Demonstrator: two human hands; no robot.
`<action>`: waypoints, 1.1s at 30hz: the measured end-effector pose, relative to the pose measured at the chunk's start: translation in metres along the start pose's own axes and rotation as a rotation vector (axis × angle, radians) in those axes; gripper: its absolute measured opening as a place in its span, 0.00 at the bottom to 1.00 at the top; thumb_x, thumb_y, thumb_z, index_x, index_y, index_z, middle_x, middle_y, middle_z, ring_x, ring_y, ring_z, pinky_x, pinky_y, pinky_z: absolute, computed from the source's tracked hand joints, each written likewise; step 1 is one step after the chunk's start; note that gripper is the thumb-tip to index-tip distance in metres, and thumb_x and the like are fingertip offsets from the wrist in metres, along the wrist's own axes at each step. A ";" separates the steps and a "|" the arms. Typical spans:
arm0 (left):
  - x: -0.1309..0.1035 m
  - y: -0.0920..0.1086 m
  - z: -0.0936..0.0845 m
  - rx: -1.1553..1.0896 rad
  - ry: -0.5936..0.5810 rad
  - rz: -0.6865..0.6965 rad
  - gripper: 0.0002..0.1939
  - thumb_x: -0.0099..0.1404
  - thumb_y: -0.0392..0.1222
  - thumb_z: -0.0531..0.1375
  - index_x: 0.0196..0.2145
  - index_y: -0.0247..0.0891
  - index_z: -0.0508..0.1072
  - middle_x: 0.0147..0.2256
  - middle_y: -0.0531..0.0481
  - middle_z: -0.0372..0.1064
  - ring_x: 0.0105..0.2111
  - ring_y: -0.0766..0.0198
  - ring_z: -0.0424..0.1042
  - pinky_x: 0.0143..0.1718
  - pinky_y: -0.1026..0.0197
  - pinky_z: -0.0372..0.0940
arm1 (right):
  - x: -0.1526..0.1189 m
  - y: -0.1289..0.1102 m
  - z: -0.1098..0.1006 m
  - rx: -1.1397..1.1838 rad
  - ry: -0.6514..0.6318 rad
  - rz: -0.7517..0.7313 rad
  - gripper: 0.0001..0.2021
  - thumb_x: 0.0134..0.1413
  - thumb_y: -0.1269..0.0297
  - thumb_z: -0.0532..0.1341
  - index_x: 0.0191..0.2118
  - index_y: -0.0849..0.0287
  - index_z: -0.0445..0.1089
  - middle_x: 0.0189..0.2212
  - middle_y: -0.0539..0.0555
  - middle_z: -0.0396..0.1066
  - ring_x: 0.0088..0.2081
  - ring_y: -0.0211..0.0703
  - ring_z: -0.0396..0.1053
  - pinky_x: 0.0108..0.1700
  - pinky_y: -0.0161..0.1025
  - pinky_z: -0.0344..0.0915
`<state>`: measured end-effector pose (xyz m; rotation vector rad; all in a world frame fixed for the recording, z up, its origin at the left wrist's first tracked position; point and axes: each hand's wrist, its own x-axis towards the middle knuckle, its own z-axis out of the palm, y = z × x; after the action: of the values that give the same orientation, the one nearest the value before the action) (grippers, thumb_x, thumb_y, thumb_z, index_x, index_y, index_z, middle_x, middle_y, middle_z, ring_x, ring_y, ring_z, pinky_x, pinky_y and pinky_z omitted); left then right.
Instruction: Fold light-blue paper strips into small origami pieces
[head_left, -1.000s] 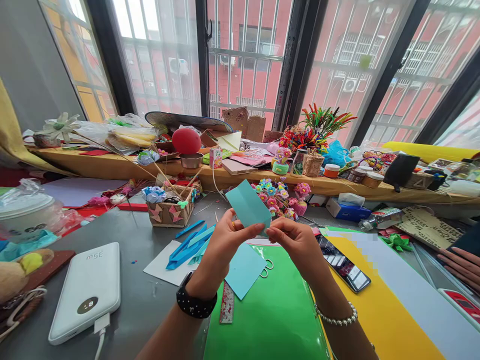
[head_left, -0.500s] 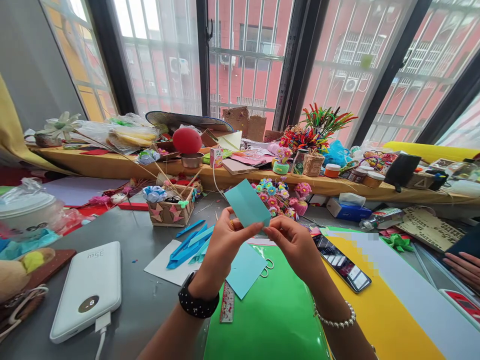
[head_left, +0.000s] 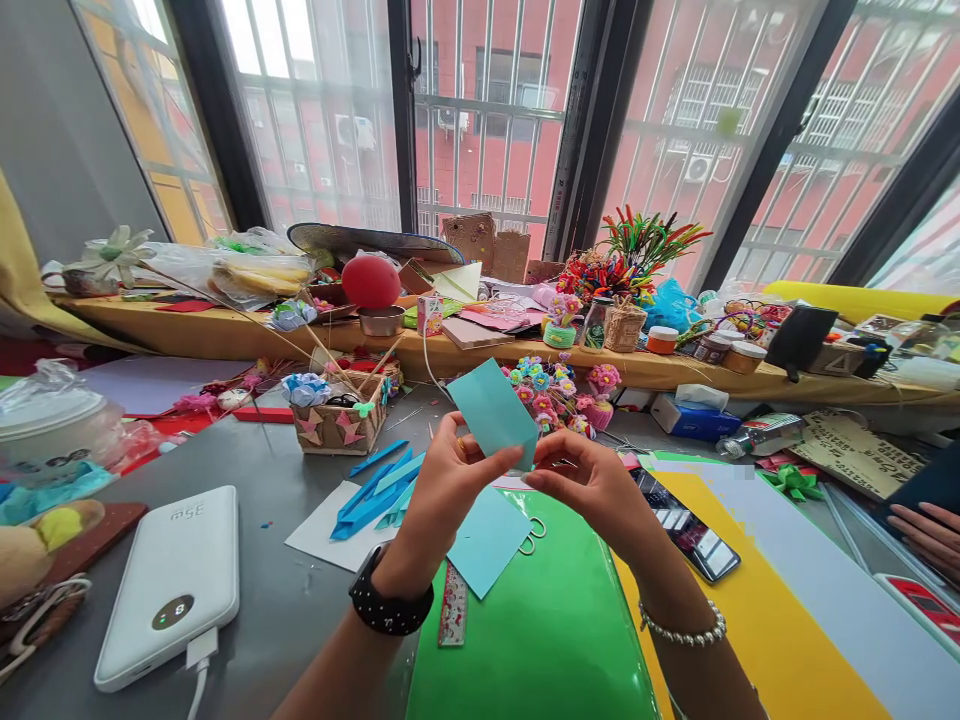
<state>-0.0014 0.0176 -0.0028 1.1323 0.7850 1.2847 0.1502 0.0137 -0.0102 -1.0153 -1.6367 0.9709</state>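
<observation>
Grey tabletop bears a box holding sticks; left hand grips blue paper.

The right hand has loosened its pinch at the lower corner of the creased light-blue paper rectangle: thumb and forefinger now stand apart, the thumb lower; whether they touch the paper is unclear. The silver beaded bracelet has shifted outward with the wrist. A green mark now shows on the white plastic power bank's round dark display.
</observation>
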 end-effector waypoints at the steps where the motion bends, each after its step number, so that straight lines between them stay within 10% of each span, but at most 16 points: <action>1: 0.000 0.000 0.000 0.023 -0.022 -0.015 0.23 0.47 0.38 0.66 0.38 0.37 0.58 0.26 0.52 0.73 0.22 0.65 0.71 0.26 0.64 0.63 | 0.000 0.000 -0.001 -0.012 0.011 -0.001 0.12 0.43 0.57 0.62 0.29 0.60 0.64 0.27 0.51 0.65 0.30 0.39 0.65 0.32 0.35 0.62; 15: 0.002 0.000 -0.002 0.086 -0.091 -0.037 0.25 0.47 0.36 0.66 0.39 0.35 0.58 0.30 0.46 0.73 0.29 0.61 0.72 0.30 0.62 0.64 | -0.001 -0.001 0.006 -0.331 0.206 -0.169 0.17 0.57 0.56 0.48 0.21 0.58 0.60 0.19 0.50 0.62 0.23 0.38 0.61 0.27 0.34 0.56; 33: 0.002 0.004 -0.004 -0.066 -0.057 -0.100 0.18 0.46 0.35 0.65 0.34 0.35 0.63 0.25 0.52 0.72 0.23 0.67 0.69 0.27 0.64 0.61 | -0.001 0.000 0.004 -0.019 -0.108 -0.107 0.09 0.48 0.63 0.59 0.23 0.59 0.60 0.21 0.46 0.59 0.24 0.34 0.59 0.26 0.32 0.57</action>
<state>-0.0062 0.0199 0.0003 1.0591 0.7431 1.1820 0.1462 0.0125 -0.0114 -0.8916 -1.7738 0.9548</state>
